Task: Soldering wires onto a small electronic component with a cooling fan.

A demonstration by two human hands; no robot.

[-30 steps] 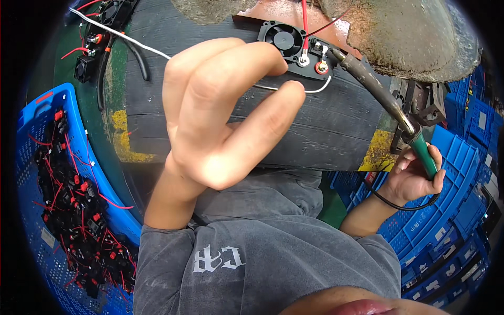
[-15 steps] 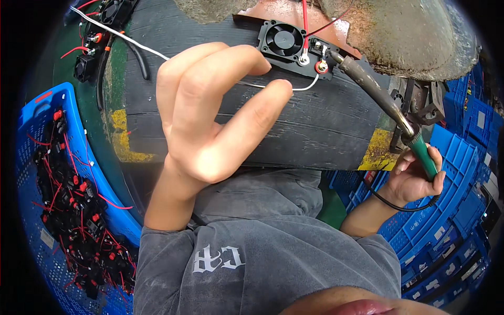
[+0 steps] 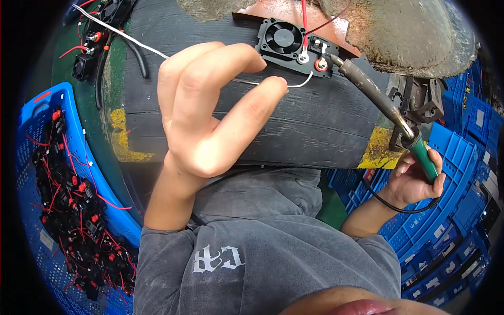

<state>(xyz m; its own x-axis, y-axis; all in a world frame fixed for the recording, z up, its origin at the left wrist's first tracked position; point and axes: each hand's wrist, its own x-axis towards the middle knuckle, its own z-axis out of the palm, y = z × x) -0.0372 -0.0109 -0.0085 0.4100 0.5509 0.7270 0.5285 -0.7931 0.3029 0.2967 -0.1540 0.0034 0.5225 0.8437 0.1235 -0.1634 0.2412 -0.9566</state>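
Note:
My left hand (image 3: 202, 113) is raised over the dark work surface, its index finger and thumb curved toward each other. A thin silvery solder wire (image 3: 302, 85) runs behind this hand and past the thumb, held by fingers I see only in part. The wire's free end stops just short of a black module with a small fan (image 3: 284, 38). My right hand (image 3: 415, 181) grips the green handle of a soldering iron (image 3: 367, 86). The iron's tip is at the module's metal terminals, beside a red-ringed terminal (image 3: 321, 64). A red wire (image 3: 304, 23) rises from the neighbouring terminal.
At left, a blue crate (image 3: 79, 113) holds many black modules with red wires. More fan modules (image 3: 84, 67) lie at the upper left near a black cable (image 3: 139, 60). A rough, crusted block (image 3: 404, 37) overhangs the far right. Blue crates (image 3: 436, 173) are stacked at right.
My left hand has shifted slightly left, drawing the solder wire's end back from the red-ringed terminal. The soldering iron has moved only slightly, its tip still by the terminals.

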